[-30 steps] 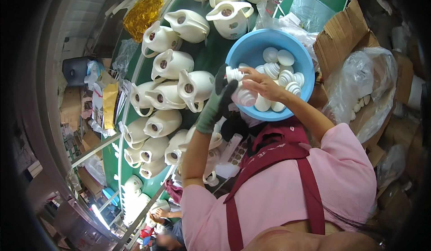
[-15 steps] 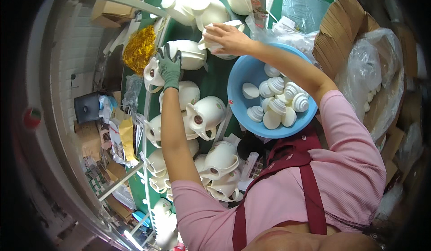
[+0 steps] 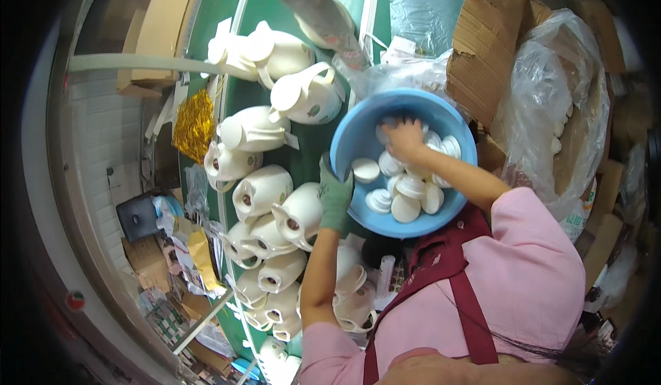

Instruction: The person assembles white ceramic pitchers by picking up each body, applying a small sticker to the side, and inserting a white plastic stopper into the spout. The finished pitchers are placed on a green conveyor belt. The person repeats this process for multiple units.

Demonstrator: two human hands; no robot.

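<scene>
My left hand (image 3: 335, 194), in a green glove, is closed on the left rim of a light blue basin (image 3: 456, 113). Inside the basin lie several round white lids (image 3: 410, 187), some with stepped ridges and some showing flat faces. My bare right hand (image 3: 406, 141) reaches down into the far part of the basin, its fingers curled over a white lid (image 3: 384, 133) that they partly hide. Left of the basin, white jugs with handles and spouts lie on a green worktop, the nearest jug (image 3: 301, 213) beside my gloved hand.
Farther up the worktop is a jug (image 3: 305, 94) with a flat lid facing me. A post (image 3: 323, 13) slants over the far side. Torn cardboard (image 3: 485, 48) and a clear plastic bag (image 3: 551, 103) are at right. Gold tinsel (image 3: 193, 127) hangs at left.
My right hand has left a jug at the far side and gone into the basin. My left hand has moved from the jugs onto the basin's rim. The view has shifted too.
</scene>
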